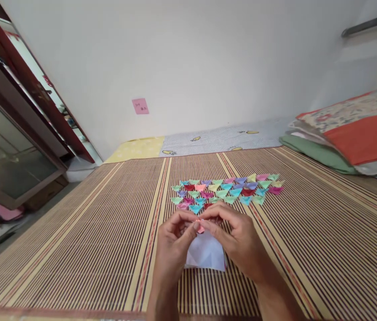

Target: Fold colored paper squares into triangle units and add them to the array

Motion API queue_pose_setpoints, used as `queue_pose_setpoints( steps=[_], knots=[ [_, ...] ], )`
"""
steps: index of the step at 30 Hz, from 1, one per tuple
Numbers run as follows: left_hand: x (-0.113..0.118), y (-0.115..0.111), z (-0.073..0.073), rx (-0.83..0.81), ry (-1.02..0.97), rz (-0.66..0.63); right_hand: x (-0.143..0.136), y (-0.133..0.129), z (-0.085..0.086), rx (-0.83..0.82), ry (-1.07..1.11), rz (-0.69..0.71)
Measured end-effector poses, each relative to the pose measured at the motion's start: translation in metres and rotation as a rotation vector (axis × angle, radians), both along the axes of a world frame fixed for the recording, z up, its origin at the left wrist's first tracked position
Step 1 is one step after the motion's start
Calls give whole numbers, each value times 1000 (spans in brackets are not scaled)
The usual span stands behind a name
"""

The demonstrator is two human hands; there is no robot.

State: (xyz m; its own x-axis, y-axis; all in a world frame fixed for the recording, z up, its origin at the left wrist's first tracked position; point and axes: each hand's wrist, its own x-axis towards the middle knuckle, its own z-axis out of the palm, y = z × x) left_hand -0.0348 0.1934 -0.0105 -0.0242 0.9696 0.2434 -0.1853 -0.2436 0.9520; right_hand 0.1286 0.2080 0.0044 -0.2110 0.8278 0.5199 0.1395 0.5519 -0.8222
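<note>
Between the fingertips of both hands is a small folded piece of pink paper. My left hand pinches its left side with thumb and forefinger. From the other side, my right hand grips it the same way, and the fingers hide most of it. Beneath the hands lies a white paper sheet, creased and apparently on top of other sheets. Just beyond the fingers, several rows of small folded paper triangles in green, blue, pink, red, purple and yellow lie on the striped mat.
Folded bedding in orange, green and floral cloth is stacked at the right. A patterned cloth runs along the white wall, which bears a pink note. To the left, beyond the mat, stands a glass-fronted cabinet near a doorway.
</note>
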Motion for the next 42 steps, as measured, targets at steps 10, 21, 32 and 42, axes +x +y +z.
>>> queue_pose_setpoints(
  steps=[10,21,32,42],
  knots=[
    [13,0,2,19,3,17,-1,-1,-3,117,11,-86],
    [17,-1,4,-7,-50,81,8,0,-2,115,63,-97],
    [17,-1,2,-28,-100,54,8,-2,0,94,1,-203],
    [19,-1,-2,1,-15,60,6,-3,-1,223,-141,-249]
  ],
)
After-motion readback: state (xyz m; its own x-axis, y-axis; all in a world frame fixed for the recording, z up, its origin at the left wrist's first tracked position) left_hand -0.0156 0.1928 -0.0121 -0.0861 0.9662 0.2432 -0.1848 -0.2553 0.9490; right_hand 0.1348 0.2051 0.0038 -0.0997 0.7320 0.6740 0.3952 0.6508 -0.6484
